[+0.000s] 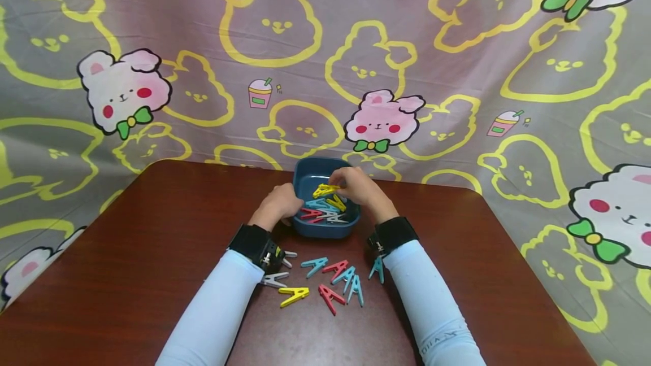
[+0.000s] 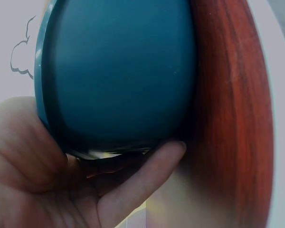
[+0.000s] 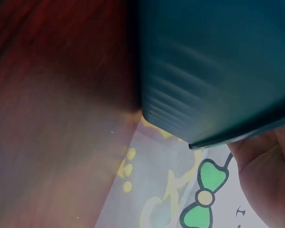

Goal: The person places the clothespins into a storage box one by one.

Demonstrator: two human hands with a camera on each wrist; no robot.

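- Yellow clothespin (image 1: 324,190) is inside the blue bin (image 1: 325,232), pinched in the right hand's (image 1: 357,186) grip: a slack hold could drop it.
- The left hand's (image 1: 280,203) grip clasps the bin's side; tugging could tip it.

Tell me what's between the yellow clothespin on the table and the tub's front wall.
Head view: a light-blue clothespin lies between the yellow clothespin and the dark-blue tub. Neither wrist view shows it.
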